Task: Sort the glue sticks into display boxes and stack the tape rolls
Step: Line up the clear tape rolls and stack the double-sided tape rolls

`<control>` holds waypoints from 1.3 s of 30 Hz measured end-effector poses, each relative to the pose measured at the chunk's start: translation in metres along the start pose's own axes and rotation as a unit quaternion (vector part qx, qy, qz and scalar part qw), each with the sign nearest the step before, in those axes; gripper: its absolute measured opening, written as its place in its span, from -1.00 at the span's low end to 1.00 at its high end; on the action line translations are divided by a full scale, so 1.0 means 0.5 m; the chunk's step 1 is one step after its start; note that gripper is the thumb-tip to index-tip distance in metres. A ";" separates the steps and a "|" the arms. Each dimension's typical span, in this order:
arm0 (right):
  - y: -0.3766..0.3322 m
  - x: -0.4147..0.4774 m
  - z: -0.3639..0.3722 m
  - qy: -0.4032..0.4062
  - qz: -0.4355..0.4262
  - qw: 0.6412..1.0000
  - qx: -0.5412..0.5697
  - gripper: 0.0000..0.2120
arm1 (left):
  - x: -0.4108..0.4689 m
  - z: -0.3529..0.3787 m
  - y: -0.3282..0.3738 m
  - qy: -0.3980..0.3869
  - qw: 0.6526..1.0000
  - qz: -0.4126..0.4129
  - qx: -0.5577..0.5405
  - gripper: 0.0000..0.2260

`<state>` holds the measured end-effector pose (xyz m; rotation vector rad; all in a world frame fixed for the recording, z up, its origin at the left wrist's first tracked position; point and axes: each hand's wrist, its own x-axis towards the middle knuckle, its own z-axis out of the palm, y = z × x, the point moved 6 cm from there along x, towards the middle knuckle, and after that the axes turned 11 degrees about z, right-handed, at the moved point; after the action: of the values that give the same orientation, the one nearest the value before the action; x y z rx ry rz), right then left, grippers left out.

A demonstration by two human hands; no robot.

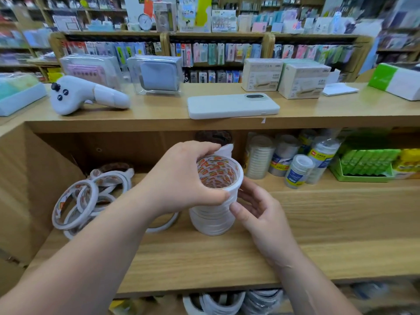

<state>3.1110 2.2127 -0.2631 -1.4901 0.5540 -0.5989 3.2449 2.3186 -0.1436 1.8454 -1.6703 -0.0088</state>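
While glue sticks (368,159) fill a green box (359,178), left hand (181,178) and right hand (259,208) grip the tape stack (211,221).

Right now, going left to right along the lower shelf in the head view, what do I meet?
In order: loose tape rolls → tape stack, gripped at the top by the left hand and held at its side by the right hand → wrapped tape packs → green display box → yellow packs.

White tape rolls (212,214) stacked upright on shelf; others (86,201) loose leftward.
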 end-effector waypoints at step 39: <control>-0.022 -0.017 0.012 -0.007 0.006 0.980 -0.201 0.14 | -0.176 0.033 -0.160 -0.248 0.910 -0.146 0.299 0.09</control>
<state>3.1086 2.2231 -0.2523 -1.8672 0.7015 -0.4844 3.2925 2.3889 -0.2284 2.7322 -1.8368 -0.1117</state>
